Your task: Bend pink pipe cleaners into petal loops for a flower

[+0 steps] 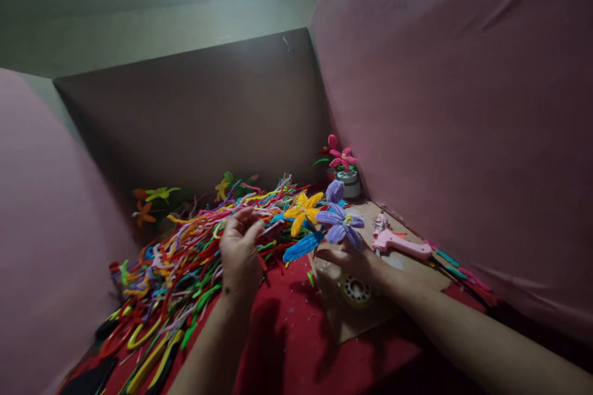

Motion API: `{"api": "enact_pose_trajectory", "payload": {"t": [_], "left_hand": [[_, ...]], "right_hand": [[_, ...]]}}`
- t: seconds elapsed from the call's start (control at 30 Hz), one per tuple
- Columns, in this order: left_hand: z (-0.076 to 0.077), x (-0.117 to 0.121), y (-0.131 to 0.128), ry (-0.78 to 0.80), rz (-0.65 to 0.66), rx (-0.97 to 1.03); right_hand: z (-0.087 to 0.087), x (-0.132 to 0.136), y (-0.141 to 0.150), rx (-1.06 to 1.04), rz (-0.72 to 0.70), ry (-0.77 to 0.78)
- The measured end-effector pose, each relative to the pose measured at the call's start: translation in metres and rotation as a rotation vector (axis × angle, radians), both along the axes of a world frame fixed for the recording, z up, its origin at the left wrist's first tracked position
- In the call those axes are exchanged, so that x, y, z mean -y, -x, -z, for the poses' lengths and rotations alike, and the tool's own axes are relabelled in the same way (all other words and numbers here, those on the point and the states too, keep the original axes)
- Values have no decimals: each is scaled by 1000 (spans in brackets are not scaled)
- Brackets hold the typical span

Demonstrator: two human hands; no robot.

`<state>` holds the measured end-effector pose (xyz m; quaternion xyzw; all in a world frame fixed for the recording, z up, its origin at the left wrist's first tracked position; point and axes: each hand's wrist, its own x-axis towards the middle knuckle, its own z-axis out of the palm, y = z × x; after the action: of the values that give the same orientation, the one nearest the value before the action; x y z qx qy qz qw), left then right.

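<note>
My left hand (241,253) is raised over a big heap of coloured pipe cleaners (185,253), its fingers pinched on a thin pipe cleaner that runs toward the right. My right hand (349,259) is closed round the stems of a small bunch of pipe-cleaner flowers: a yellow flower (303,210), a purple flower (340,222) and a blue leaf (303,247). The two hands are close together above the red cloth (287,333).
A pink glue gun (401,244) lies on a cardboard sheet (361,315) at the right, with a tape roll (356,290) beside my right wrist. A pink flower in a small pot (345,170) stands in the far corner. Pink and grey walls enclose the work area.
</note>
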<state>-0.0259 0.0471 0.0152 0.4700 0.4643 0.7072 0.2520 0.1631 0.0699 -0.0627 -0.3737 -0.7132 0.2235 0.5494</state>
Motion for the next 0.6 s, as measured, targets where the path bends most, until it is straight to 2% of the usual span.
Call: {"api": "enact_pose_trajectory", "payload": {"t": [0.03, 0.17, 0.27, 0.4, 0.47, 0.6], "left_hand": [[-11, 4, 1, -68, -18, -134], [-50, 15, -19, -109, 138, -766], [-67, 8, -46, -175, 155, -1076], [-74, -16, -76, -169, 248, -1164], [-73, -28, -85, -191, 310, -1197], [-71, -43, -94, -185, 363, -1072]], "right_hand": [[-1, 1, 0, -1, -27, 15], [-5, 4, 0, -31, -77, 35], [-3, 4, 0, -18, -71, 89], [2, -2, 2, -33, -8, 19], [3, -4, 2, -31, -24, -12], [-2, -1, 2, -65, -88, 53]]}}
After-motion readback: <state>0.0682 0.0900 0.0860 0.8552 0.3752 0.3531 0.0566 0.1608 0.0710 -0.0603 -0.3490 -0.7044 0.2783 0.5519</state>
